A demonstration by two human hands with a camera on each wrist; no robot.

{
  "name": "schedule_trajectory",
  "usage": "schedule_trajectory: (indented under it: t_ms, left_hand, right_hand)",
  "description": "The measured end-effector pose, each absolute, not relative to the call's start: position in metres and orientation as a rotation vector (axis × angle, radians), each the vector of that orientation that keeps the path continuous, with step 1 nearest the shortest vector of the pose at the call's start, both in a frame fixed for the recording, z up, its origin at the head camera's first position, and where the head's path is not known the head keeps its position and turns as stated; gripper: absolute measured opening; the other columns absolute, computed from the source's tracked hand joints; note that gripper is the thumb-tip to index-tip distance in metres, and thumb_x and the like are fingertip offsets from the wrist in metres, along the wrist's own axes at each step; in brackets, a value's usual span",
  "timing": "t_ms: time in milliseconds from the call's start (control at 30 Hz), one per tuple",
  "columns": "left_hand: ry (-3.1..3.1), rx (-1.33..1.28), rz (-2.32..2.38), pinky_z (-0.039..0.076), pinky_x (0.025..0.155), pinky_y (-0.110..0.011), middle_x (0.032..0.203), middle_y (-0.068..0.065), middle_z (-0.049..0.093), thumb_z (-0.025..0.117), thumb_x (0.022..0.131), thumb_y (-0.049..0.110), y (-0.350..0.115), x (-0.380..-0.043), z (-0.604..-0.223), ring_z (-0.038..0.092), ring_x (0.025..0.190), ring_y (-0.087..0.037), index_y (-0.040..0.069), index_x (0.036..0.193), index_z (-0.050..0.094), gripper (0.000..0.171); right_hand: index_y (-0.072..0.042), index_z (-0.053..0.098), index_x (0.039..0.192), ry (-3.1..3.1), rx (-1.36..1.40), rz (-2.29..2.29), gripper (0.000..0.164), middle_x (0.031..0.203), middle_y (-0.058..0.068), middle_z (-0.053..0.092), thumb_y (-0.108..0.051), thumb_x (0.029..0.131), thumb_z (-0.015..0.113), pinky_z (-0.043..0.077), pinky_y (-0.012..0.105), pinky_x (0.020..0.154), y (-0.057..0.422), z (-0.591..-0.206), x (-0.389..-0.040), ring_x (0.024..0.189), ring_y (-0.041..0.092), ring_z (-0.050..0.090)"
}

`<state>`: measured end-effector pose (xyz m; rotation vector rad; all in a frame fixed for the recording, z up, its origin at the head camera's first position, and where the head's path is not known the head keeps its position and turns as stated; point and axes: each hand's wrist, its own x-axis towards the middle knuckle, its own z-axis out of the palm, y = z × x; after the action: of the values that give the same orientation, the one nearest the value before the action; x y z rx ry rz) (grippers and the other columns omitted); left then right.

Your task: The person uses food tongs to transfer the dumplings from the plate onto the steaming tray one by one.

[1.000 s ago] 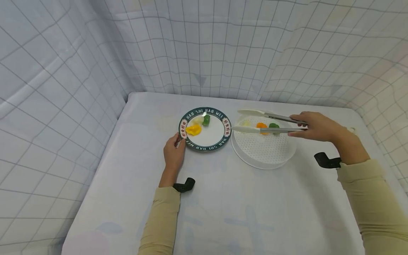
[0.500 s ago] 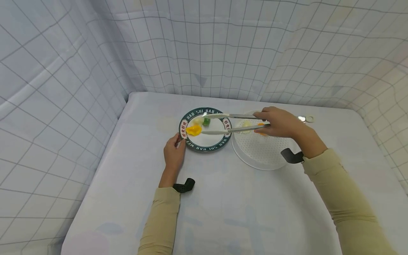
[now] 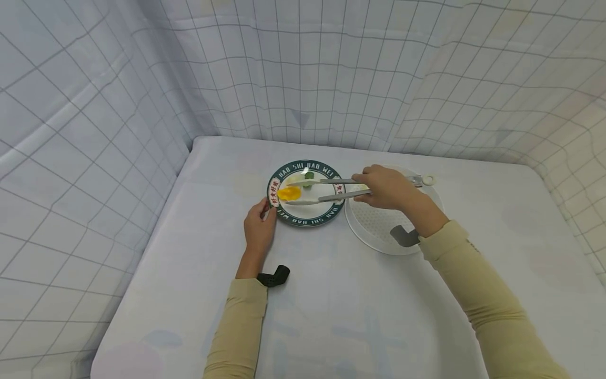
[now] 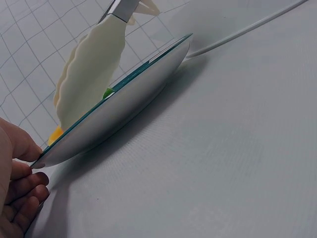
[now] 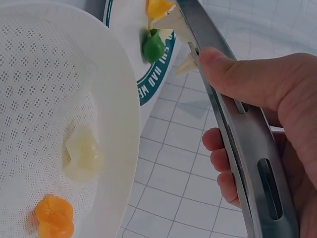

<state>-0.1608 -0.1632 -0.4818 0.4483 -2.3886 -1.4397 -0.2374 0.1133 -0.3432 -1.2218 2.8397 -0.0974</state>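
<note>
My left hand (image 3: 259,229) pinches the left rim of a round plate (image 3: 310,211) with a green lettered border; in the left wrist view that side of the plate sits close over the table. Metal tongs (image 3: 344,195) with cream scalloped tips are in my right hand (image 3: 390,188), thumb on one arm and fingers round the other. Over the plate, the tong tips stand apart on either side of a yellow dumpling-like piece (image 3: 290,193). Behind the upper tip lies a green piece (image 5: 153,47), and a pale piece beside it is mostly covered.
Right of the plate stands a round white perforated steamer tray (image 3: 374,218), partly under my right hand. It carries a pale piece (image 5: 81,153) and an orange piece (image 5: 54,218). A grid-patterned curtain (image 3: 303,79) borders the white-covered table (image 3: 331,305).
My right hand has moved left with the tongs, from above the steamer tray to above the plate, bringing the tips around the yellow piece. My left hand stays at the plate rim.
</note>
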Motion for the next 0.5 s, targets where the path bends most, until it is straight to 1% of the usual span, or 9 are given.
schedule_trajectory:
  t_ms: [267,500]
  left_hand:
    - [-2.388,0.449,-1.433,0.04,0.096,-0.028,0.119,-0.009,0.055,0.054,0.093,0.021,-0.159,-0.154,-0.482,0.049,0.11,-0.017,0.004,0.134,0.046,0.045]
    - [-2.381,0.445,-1.427,0.039,0.096,-0.028,0.118,-0.009,0.055,0.054,0.093,0.021,-0.156,-0.147,-0.48,0.049,0.109,-0.017,0.003,0.133,0.046,0.045]
  right_hand:
    - [-0.006,0.061,0.117,2.853,-1.225,-0.067,0.044,0.096,0.01,0.063,-0.026,0.079,0.072,0.049,0.036,0.07,0.116,-0.346,-0.234,0.084,0.023,0.055]
    - [-0.006,0.06,0.12,2.817,-1.183,-0.051,0.045,0.097,0.01,0.062,-0.029,0.082,0.069,0.049,0.038,0.071,0.11,-0.346,-0.233,0.086,0.024,0.055]
